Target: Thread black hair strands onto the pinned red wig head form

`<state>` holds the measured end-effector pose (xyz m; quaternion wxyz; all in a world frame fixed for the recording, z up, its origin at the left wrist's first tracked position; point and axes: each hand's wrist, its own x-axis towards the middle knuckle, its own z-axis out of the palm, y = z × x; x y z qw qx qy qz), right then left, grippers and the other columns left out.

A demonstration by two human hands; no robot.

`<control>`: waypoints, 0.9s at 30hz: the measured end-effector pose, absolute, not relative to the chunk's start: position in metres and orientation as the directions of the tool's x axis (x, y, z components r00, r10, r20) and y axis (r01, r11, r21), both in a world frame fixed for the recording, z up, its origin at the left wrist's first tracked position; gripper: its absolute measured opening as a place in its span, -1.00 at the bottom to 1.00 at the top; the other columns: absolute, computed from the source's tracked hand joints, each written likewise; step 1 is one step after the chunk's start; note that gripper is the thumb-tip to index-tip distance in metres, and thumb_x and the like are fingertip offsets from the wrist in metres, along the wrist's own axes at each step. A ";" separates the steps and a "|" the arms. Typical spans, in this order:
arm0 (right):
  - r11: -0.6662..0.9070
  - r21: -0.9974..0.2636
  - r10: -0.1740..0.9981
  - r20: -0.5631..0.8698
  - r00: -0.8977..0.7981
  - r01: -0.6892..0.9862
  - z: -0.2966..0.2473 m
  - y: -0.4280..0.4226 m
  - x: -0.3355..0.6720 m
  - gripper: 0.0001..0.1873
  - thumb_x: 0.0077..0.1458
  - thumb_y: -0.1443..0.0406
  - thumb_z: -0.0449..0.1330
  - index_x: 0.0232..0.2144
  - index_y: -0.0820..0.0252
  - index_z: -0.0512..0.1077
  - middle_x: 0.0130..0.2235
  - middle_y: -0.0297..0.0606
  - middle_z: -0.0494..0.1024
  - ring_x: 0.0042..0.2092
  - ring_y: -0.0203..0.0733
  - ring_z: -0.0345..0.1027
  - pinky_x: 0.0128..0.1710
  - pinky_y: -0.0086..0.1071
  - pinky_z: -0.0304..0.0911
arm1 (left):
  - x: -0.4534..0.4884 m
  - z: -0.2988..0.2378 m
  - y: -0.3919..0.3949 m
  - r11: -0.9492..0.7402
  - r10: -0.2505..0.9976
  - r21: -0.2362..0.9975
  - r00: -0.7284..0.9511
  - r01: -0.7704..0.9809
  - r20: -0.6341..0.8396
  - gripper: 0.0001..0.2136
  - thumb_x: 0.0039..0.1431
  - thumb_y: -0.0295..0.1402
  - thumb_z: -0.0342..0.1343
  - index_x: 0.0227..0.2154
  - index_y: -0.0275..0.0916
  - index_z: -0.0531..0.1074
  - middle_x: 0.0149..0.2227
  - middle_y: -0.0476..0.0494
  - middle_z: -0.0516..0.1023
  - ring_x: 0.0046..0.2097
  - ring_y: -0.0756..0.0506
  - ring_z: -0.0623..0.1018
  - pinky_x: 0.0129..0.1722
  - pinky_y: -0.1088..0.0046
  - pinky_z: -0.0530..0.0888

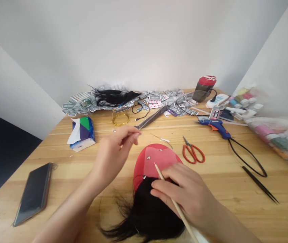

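A red dome-shaped head form (140, 165) stands in front of me, with a pink mesh piece (156, 157) held to it by several round-headed pins. Black hair (146, 209) covers its near side and spills out to the left. My right hand (184, 189) rests over the form, fingers closed round a slim pale wooden stick (162, 173), whose pointed tip is over the mesh. Raised to the left above the form, my left hand (117, 148) pinches thumb and forefinger together. Whatever those fingertips hold is too small to make out.
Red-handled scissors (193, 153), a blue glue gun (214, 126) and black tweezers (260, 184) lie right. A phone (33, 192) and tissue pack (84, 133) sit left. Behind are golden wire (121, 118), playing cards (155, 101), a black hair bundle (113, 97) and a red-lidded bottle (204, 87).
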<state>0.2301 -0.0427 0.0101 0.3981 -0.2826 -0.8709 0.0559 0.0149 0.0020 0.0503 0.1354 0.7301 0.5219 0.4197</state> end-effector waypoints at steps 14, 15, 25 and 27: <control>0.715 -0.255 0.546 0.786 -0.292 0.651 0.001 -0.035 0.237 -0.74 0.40 0.37 0.07 -0.05 0.29 0.56 -0.38 -0.25 0.49 -0.33 -0.19 0.30 -0.31 -0.32 0.15 | 0.048 0.036 -0.024 -0.293 0.887 0.933 0.424 0.207 0.184 -0.69 0.36 -0.45 0.09 0.08 -0.05 0.23 -0.21 0.09 0.67 -0.15 0.07 0.63 -0.17 0.65 0.45; 0.718 -0.266 0.547 0.786 -0.286 0.643 0.001 -0.034 0.237 -0.74 0.40 0.37 0.07 -0.09 0.28 0.57 -0.38 -0.25 0.48 -0.33 -0.19 0.30 -0.31 -0.32 0.16 | 0.048 0.036 -0.023 -0.284 0.889 0.935 0.425 0.213 0.173 -0.69 0.35 -0.45 0.10 0.08 -0.04 0.24 -0.23 0.10 0.67 -0.17 0.06 0.63 -0.17 0.64 0.45; 0.695 -0.483 0.652 0.736 -0.184 0.532 0.003 -0.028 0.239 -0.88 0.25 0.46 0.22 -0.25 0.19 0.53 -0.32 -0.30 0.48 -0.27 -0.22 0.38 -0.24 -0.39 0.26 | 0.041 0.040 -0.019 -0.447 0.857 0.811 0.442 0.377 0.267 -0.92 0.31 -0.48 0.16 -0.23 -0.18 0.51 -0.26 0.03 0.64 -0.25 0.03 0.57 -0.25 0.59 0.42; 0.677 -0.511 0.673 0.721 -0.165 0.530 0.002 -0.028 0.239 -0.88 0.26 0.46 0.21 -0.27 0.17 0.51 -0.31 -0.30 0.48 -0.26 -0.23 0.39 -0.22 -0.39 0.27 | 0.039 0.043 -0.018 -0.499 0.846 0.753 0.430 0.429 0.316 -0.90 0.29 -0.51 0.17 -0.29 -0.20 0.54 -0.31 0.03 0.62 -0.28 0.03 0.55 -0.23 0.58 0.42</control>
